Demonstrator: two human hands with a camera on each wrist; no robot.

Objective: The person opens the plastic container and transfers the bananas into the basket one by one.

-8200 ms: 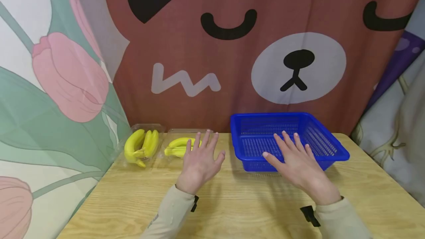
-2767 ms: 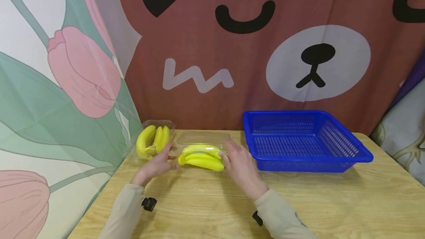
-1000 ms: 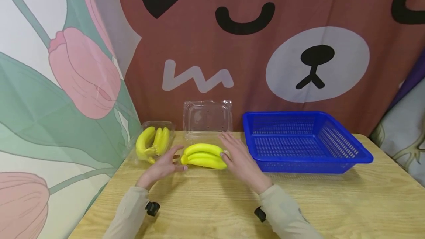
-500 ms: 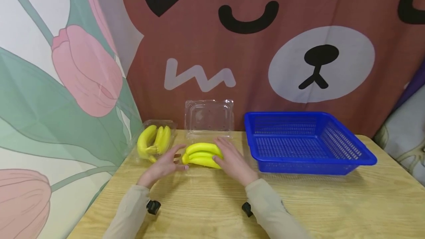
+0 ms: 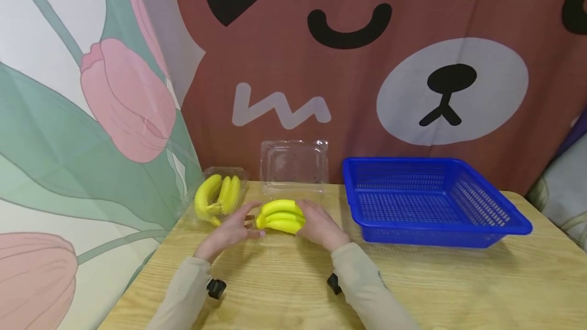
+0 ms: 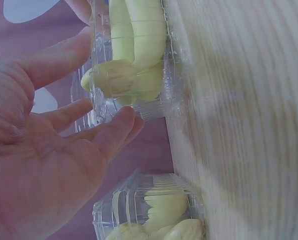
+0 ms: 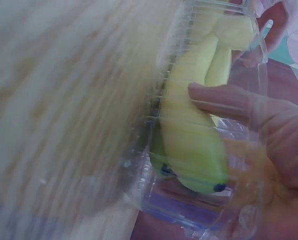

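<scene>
A bunch of yellow bananas (image 5: 281, 216) lies in a clear plastic clamshell box whose lid (image 5: 295, 168) stands raised at the back. At its right end, my right hand (image 5: 322, 225) grips the bunch. The right wrist view shows that thumb (image 7: 223, 100) laid over one banana (image 7: 191, 120) inside the box, the other fingers partly hidden behind the clear wall. My left hand (image 5: 235, 230) is at the box's left end by the stems, thumb and fingers spread apart. In the left wrist view its fingertips (image 6: 123, 120) are right at the box's end wall.
To the left stands a second clear box holding another banana bunch (image 5: 217, 200). A blue perforated plastic basket (image 5: 435, 236) sits on the right of the wooden table (image 5: 275, 289). Behind hangs a curtain (image 5: 348, 101) with a bear print.
The box's lid, lowered 2.8 seconds ago, has swung up to the back. My right hand has since moved left onto the bananas' right end and closed on them. The left hand has barely moved lately.
</scene>
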